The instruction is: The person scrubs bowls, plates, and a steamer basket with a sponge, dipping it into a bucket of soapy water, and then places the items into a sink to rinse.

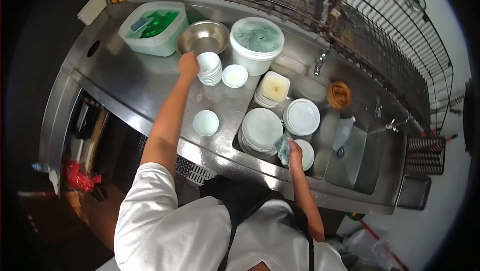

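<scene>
Working from the left, I see a rectangular pale plastic tub (153, 32) at about eleven o'clock on the brushed steel counter (130, 86), filled with green liquid, with a small blue sponge lying at its left end. Just right of it sits a round, dull-shiny metal bowl (204, 36).

My left hand (188, 64) reaches out at twelve o'clock from my shoulder and closes its fingers on the rim of a stack of small white bowls (209, 68), smooth and glossy, directly below the metal bowl. How tightly it grips I cannot tell; the fingers are curled against the stack's left edge. A single shallow white bowl (235, 75) lies at three o'clock of the stack, and another pale round one (206, 122) sits alone toward the counter's front edge, at six o'clock of the stack.

Further right stands a tall white plastic bucket (256, 43) with cloudy greenish water. In the sink (320, 136), I see a stack of square white dishes (273, 89), then two stacks of flat round white plates (262, 130), (301, 117).

My right hand (294, 151) is closed around a rough teal scouring cloth (283, 147), held against a white plate (306, 154) at the sink's near edge. At two o'clock of that hand sits a round wooden bowl (339, 95).
</scene>
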